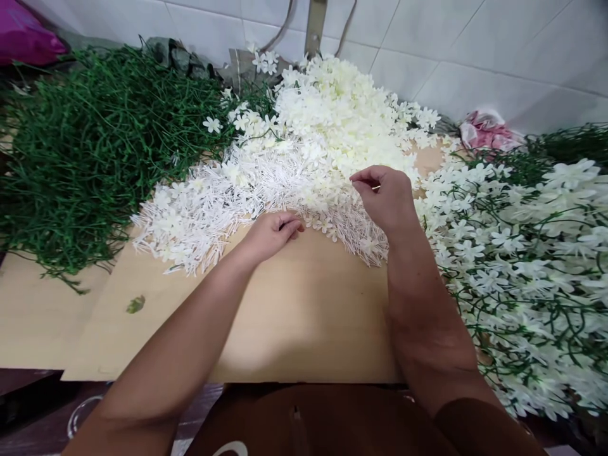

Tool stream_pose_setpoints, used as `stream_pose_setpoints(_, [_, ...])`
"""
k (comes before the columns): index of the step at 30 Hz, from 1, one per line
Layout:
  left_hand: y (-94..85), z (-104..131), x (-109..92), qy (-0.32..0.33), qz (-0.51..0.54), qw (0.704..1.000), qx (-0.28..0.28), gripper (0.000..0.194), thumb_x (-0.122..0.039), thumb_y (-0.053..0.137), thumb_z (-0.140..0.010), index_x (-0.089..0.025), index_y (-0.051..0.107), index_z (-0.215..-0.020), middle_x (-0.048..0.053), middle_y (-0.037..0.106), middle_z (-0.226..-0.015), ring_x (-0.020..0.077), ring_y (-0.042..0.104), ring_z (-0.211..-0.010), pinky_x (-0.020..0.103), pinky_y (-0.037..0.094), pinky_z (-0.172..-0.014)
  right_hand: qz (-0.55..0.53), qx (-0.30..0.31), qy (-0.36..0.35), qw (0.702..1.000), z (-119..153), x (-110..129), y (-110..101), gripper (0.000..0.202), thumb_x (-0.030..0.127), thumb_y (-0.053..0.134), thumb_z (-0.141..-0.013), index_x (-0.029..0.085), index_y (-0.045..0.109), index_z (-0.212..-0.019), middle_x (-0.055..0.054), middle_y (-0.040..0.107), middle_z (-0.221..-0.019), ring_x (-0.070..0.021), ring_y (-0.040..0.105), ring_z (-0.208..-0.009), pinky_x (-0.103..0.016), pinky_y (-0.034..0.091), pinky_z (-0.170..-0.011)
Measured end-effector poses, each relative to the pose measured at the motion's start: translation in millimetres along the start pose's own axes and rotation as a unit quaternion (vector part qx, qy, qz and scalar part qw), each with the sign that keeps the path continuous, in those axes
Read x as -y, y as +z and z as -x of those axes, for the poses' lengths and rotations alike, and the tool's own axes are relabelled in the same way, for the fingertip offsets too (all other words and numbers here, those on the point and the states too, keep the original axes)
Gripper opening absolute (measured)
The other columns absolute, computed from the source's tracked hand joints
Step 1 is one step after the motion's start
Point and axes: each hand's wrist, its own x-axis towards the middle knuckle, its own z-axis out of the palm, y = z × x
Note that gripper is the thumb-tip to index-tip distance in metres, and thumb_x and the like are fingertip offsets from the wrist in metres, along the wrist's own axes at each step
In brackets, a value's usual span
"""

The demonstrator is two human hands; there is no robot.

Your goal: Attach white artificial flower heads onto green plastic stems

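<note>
My left hand (273, 234) rests low at the near edge of a pile of thin white sticks (209, 209), its thumb and fingers closed together. What it holds, if anything, is hidden. Farther right and higher, my right hand (387, 195) is pinched shut at the front of a heap of cream-white artificial flower heads (342, 114). Whatever lies between those fingertips is too small to make out. Loose white blossoms lie scattered among the sticks near both hands.
Green plastic stems (104, 133) form a big heap on the left. Finished-looking white flowers on green stems (527, 266) fill the right side. Cardboard (308, 304) covers the table, with a small greenish scrap (135, 304) on it. A tiled wall (427, 44) stands behind.
</note>
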Motion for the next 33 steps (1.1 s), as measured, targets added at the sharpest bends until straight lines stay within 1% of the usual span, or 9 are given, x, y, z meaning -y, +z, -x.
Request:
stream_pose_setpoints(5, [6.0,0,1,0.007,0.047,0.997,-0.063,0.023,-0.032,0.054,-0.082,-0.015,0.069,-0.085,0.000,0.059,-0.064,0.0094,0.046,-0.056,0.022,0.038,-0.055,-0.167,0.045,0.047,0.984,7,5,-2,0.015,0.009,0.055,-0.075,0.017,0.065,-0.084,0.003,0.056,-0.066,-0.0091,0.050,-0.058,-0.028,0.048,-0.060])
stream_pose_setpoints(9, [13.7,2,-2,0.022,0.128,0.981,-0.143,0.027,-0.031,0.061,-0.077,-0.015,0.068,-0.098,0.003,0.067,-0.083,0.0115,0.055,-0.069,0.024,0.044,-0.065,-0.323,0.145,0.086,0.931,15,19,9,0.010,0.015,0.059,-0.074,0.018,0.064,-0.082,0.005,0.053,-0.062,-0.0064,0.046,-0.052,-0.024,0.045,-0.053])
stream_pose_setpoints(13, [16.8,4,-5,0.041,0.180,0.970,-0.159,0.035,-0.040,0.068,-0.074,-0.017,0.068,-0.101,0.006,0.069,-0.091,0.0137,0.059,-0.077,0.025,0.047,-0.069,-0.394,0.202,0.101,0.891,25,26,32,0.013,0.026,0.069,-0.070,0.019,0.062,-0.079,0.005,0.057,-0.062,-0.0060,0.048,-0.052,-0.022,0.045,-0.051])
stream_pose_setpoints(17, [15.5,2,-4,0.025,0.204,0.965,-0.165,0.031,-0.043,0.071,-0.071,-0.016,0.068,-0.086,0.002,0.067,-0.075,0.0124,0.059,-0.069,0.026,0.048,-0.068,-0.399,0.182,0.106,0.893,32,25,50,0.023,0.033,0.075,-0.067,0.019,0.060,-0.077,0.006,0.056,-0.062,-0.0056,0.047,-0.052,-0.022,0.046,-0.053])
stream_pose_setpoints(23, [13.7,0,1,0.025,0.183,0.962,-0.204,0.012,-0.028,0.065,-0.075,-0.017,0.065,-0.080,0.000,0.067,-0.075,0.0116,0.058,-0.071,0.025,0.048,-0.071,-0.382,0.199,0.077,0.899,44,32,64,0.037,0.044,0.078,-0.066,0.020,0.061,-0.087,0.004,0.059,-0.067,-0.0089,0.055,-0.061,-0.024,0.049,-0.056])
stream_pose_setpoints(27, [11.6,1,1,0.042,0.158,0.966,-0.199,0.008,-0.024,0.062,-0.077,-0.016,0.063,-0.079,0.000,0.066,-0.074,0.0116,0.058,-0.070,0.024,0.046,-0.069,-0.348,0.166,0.055,0.921,43,27,67,0.027,0.040,0.074,-0.071,0.020,0.058,-0.079,0.005,0.055,-0.062,-0.0091,0.053,-0.053,-0.025,0.047,-0.052])
stream_pose_setpoints(29, [9.1,1,0,0.037,0.145,0.966,-0.210,0.006,-0.022,0.061,-0.077,-0.016,0.062,-0.078,-0.001,0.065,-0.071,0.0111,0.057,-0.068,0.024,0.045,-0.068,-0.308,0.107,0.033,0.945,37,19,60,0.020,0.038,0.068,-0.077,0.021,0.058,-0.079,0.003,0.056,-0.065,-0.0106,0.054,-0.054,-0.027,0.049,-0.053])
stream_pose_setpoints(31, [6.7,0,-1,0.023,0.142,0.963,-0.229,0.004,-0.020,0.060,-0.077,-0.017,0.061,-0.076,-0.002,0.063,-0.069,0.0104,0.055,-0.066,0.023,0.045,-0.067,-0.218,0.008,-0.011,0.976,30,12,48,0.015,0.034,0.063,-0.081,0.022,0.060,-0.089,-0.002,0.061,-0.080,-0.0153,0.061,-0.069,-0.032,0.054,-0.061])
stream_pose_setpoints(33, [5.8,0,-3,0.010,0.158,0.960,-0.231,0.003,-0.018,0.060,-0.078,-0.017,0.060,-0.076,-0.003,0.060,-0.065,0.0095,0.053,-0.063,0.023,0.044,-0.065,-0.095,-0.071,-0.072,0.990,27,11,36,0.027,0.032,0.065,-0.080,0.023,0.061,-0.106,-0.009,0.062,-0.106,-0.0235,0.062,-0.099,-0.039,0.055,-0.078])
